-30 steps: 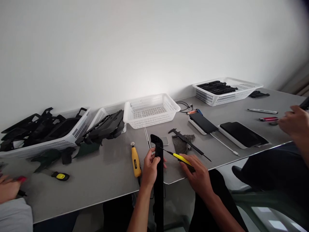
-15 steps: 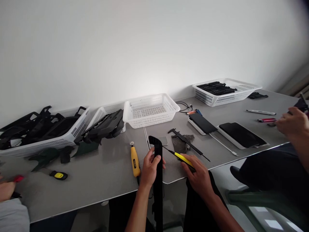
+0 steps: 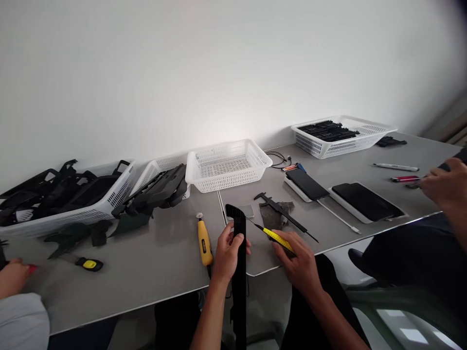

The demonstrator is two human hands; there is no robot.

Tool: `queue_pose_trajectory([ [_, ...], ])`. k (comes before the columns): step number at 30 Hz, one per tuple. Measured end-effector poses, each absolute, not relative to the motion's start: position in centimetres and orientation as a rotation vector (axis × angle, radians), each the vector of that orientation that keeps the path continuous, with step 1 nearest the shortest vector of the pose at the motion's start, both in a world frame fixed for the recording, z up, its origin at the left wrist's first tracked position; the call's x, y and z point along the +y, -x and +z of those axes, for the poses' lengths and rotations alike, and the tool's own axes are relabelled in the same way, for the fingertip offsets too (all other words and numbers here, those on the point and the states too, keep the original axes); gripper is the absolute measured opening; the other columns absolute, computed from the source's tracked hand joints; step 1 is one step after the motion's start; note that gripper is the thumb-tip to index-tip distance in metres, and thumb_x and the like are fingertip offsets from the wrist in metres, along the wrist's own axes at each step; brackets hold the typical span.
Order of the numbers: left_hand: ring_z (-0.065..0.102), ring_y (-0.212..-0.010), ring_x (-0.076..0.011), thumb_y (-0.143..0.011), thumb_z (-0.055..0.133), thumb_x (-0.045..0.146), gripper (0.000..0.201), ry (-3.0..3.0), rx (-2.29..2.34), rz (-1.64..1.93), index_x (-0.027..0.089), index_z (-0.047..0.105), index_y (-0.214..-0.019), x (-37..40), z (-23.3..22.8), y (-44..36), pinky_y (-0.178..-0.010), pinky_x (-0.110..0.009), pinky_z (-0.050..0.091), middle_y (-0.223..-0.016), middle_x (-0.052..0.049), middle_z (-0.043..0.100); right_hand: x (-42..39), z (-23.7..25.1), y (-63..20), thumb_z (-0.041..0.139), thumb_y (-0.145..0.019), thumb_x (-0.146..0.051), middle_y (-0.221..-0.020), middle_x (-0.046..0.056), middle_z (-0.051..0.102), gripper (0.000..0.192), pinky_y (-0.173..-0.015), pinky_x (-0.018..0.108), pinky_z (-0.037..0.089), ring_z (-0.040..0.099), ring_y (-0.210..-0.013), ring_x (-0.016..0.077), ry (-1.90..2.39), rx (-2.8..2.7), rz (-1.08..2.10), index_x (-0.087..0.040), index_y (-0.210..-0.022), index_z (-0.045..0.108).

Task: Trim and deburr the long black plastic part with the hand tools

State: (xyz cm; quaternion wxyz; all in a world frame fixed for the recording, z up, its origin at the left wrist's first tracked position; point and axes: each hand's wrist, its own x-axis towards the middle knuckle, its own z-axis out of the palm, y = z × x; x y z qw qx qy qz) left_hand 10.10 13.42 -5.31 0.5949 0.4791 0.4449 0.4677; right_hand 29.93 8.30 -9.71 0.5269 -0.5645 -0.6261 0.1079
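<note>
My left hand [image 3: 226, 253] is wrapped round a long black plastic strip [image 3: 239, 272], held lengthwise at the table's front edge. The strip's upper end is angled and slotted; its lower end runs out of the picture. In my right hand [image 3: 297, 260] is a yellow-and-black utility knife [image 3: 277, 237], its thin tip pointing left at the upper part of the strip. Whether the tip touches the strip, I cannot tell. Beyond the hands lie a black caliper [image 3: 279, 211] on a dark grey cloth-like piece [image 3: 272, 218] and a small clear case [image 3: 248, 211]. A yellow rotary tool [image 3: 204, 243] lies left.
A white basket [image 3: 229, 187] stands behind my hands. Baskets of black parts stand left [image 3: 102, 209] and far right [image 3: 321, 151]. Two phones [image 3: 306, 183] [image 3: 365, 201] lie on white boxes. A screwdriver [image 3: 89, 264] lies left. Co-workers' hands [image 3: 14, 277] [image 3: 445, 182] work at both sides.
My hands, the strip and the knife have hardly moved. The left co-worker's hand has shifted slightly up, and the right co-worker's hand has turned with its dark part.
</note>
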Motion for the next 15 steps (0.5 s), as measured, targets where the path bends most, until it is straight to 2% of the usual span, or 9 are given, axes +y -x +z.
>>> queue_pose_trajectory([
  [15,0.064,-0.058,-0.0148,-0.092,0.066,0.04,0.034,-1.131,0.972,1.084,0.018,0.065,-0.118,13.44,-6.04,-10.06,-0.066,-0.028,0.051,-0.071,0.002,0.07,8.56,-9.94,-30.36,0.062,-0.104,-0.046,-0.114,0.009,0.076,0.031,-0.092,0.036,0.057,0.071,-0.105,0.0247,1.372,-1.48,0.411,-0.024,-0.121,0.074],
])
